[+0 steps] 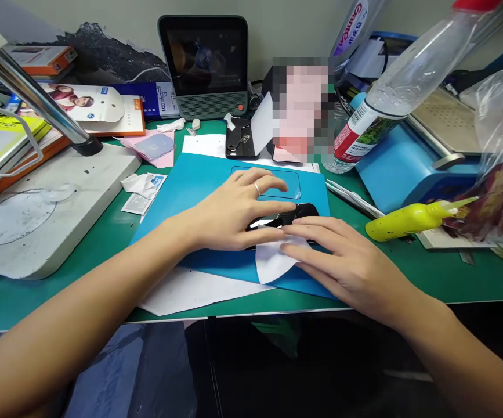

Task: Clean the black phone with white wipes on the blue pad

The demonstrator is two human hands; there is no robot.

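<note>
With wipe (272,264) held by right hand (342,252) at phone (307,209)'s six o'clock edge, and grip of left hand (238,212) unclear, scratches could be caused by grit.

Tabletop: flat, green surface (434,276) w/ a thin pale strip along front edge. Mid: a large flat bright-blue sheet (181,197), set at an angle, overlapping a plain white paper sheet (199,290) that sticks out at front. L side: thick, grubby off-white slab base (90,186) w/ chrome post. B/w base & blue sheet: torn white-&-blue packet (140,202); pink paper square (166,157) just behind. Back: dark-grey tablet-like display (205,64), upright. R side: slim pale tools (351,197) nr. the blue sheet, yellow plastic squeeze bottle (401,222) w/ pointed nozzle, clear plastic bottle w/ red-&-white label (359,133).
</note>
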